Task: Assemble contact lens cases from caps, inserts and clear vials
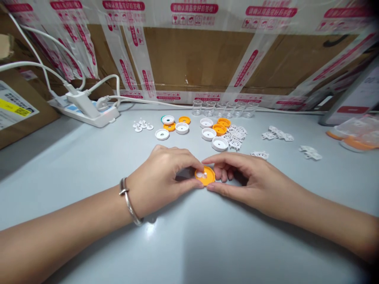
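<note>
Between both hands, low over the table, is an orange round plastic cap [210,176] with a small white gear-like piece [200,174] inside it. My left hand [168,173] is closed on the cap's left side, index finger over the white piece and thumb at the near edge. From the right, my right hand [245,175] pinches the rim between index finger and thumb, its other fingers curled behind. Beyond the hands sit white round caps [220,143], orange caps [219,129] and a heap of white openwork pieces [236,136].
Several clear cups [209,108] line the back, before a taped cardboard box [189,59]. Small white stemmed parts [143,125] lie left. White flat parts [277,134] and clear containers with orange bases [357,138] are right. A power strip [89,112] with cables stands back left.
</note>
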The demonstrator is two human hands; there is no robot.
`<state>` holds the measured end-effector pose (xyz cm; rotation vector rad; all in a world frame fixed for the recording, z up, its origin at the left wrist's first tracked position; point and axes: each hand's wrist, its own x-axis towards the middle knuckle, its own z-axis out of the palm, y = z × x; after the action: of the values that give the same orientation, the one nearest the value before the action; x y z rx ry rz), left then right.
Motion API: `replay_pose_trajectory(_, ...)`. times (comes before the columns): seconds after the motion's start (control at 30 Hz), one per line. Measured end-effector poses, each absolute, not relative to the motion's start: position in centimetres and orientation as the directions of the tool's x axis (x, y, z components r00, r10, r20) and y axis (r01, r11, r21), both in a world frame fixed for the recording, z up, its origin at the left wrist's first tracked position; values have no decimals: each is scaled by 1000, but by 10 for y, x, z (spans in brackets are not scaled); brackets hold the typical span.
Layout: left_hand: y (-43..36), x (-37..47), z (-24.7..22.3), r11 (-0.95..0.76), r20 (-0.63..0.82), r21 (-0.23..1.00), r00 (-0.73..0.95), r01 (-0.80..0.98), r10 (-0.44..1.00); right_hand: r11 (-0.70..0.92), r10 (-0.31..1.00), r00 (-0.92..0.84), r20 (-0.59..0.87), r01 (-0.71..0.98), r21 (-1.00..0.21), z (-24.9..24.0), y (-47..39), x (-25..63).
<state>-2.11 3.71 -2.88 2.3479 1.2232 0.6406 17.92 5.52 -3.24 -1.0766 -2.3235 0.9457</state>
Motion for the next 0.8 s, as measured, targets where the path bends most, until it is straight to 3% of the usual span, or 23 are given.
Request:
replay_pose_trajectory(0.13, 35, -22, -29, -584, 237, 490, 545, 648, 804, 486, 779, -624, 65, 536, -691, -32, 55, 178)
replay_pose_trajectory(0.37, 31, -21, -20, -707, 246, 167, 665, 687, 705, 488, 800, -595, 80, 567, -664, -30, 52, 174)
replay_pose_trajectory(0.43, 30, -21, -17, -717, 228, 133, 683, 684, 694, 492, 797, -599, 79, 569, -659, -29, 52, 174)
replay_pose_trajectory(0.7, 35, -28, -15, -645, 156, 414, 649, 642, 745, 502, 779, -620, 94, 527, -686, -31, 53, 176)
replay_pose_trajectory(0.8, 39, -32, -7, -625, 168, 431, 623, 651, 764, 472, 780, -623, 62, 518, -714, -30, 53, 177)
